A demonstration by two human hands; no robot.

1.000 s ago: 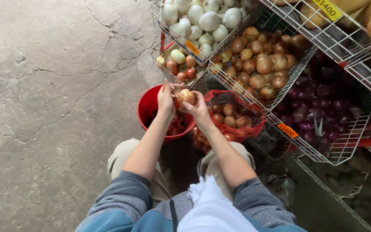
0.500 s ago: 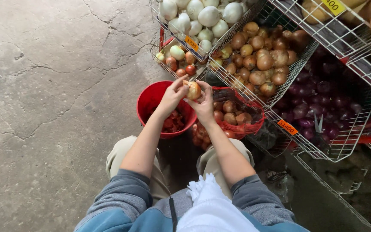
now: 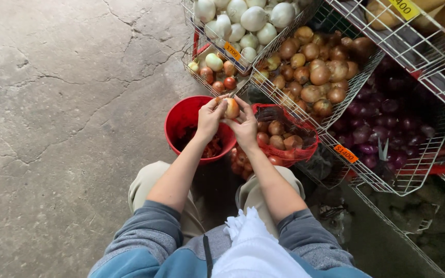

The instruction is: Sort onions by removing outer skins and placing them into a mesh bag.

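Both my hands hold one small brown onion above a red bucket. My left hand grips its left side and my right hand cups it from the right and below. The bucket holds reddish onion skins at its bottom. A red mesh sack full of brown onions lies just right of my hands, beside my knees.
Wire baskets stand ahead: white onions at the top, brown onions in the middle, purple onions to the right. A small basket of mixed onions sits behind the bucket. Cracked concrete floor spreads to the left.
My hands have lifted the onion slightly and turned it between the fingers. The view has shifted a little; the bucket and sack stay put.
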